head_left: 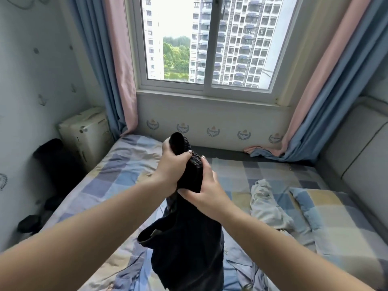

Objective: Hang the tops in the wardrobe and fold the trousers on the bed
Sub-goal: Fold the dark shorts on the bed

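Observation:
Dark trousers (189, 238) with an elastic gathered waistband hang in front of me over the bed (117, 175), bunched up. My left hand (172, 166) grips the waistband from the left, fingers curled over the top. Just below it, my right hand (206, 190) grips the same band from the right. The legs trail down to the checked sheet near the bottom edge of the view. A pale crumpled garment (266, 204) lies on the bed to the right. No wardrobe is in view.
A checked pillow (336, 223) lies at the right beside a padded headboard (361, 160). A window (206, 43) with blue and pink curtains is ahead. Left of the bed stand a cream box (88, 133) and dark items (52, 164) on the floor.

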